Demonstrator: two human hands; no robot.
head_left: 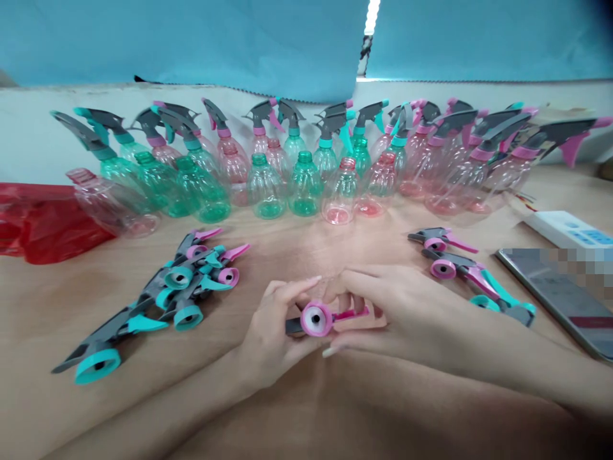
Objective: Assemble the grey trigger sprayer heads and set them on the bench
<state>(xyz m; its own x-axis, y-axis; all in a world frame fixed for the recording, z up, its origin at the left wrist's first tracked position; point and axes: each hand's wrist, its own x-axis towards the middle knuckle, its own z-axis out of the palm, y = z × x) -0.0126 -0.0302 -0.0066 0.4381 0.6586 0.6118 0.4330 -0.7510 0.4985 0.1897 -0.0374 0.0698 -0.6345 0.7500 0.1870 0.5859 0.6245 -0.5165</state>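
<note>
Between both hands, near the front middle of the table, is a pink and grey trigger spray head (317, 319), its round collar opening turned up toward me. My left hand (275, 322) is closed round its grey end, finger and thumb on either side of the collar. Curled about the pink trigger side is my right hand (383, 313), its fingertips partly hidden. A faint clear patch shows just above the collar; I cannot make out what it is. Left of my hands lies a pile of teal, pink and grey spray heads (179, 279). Several more spray heads (443, 268) lie to the right.
Rows of clear pink and green bottles (305, 185) stand along the back, the rear ones with spray heads fitted, several front ones open-necked. A red plastic bag (48, 223) lies left. At right are a phone (550, 294) and a white power strip (565, 227).
</note>
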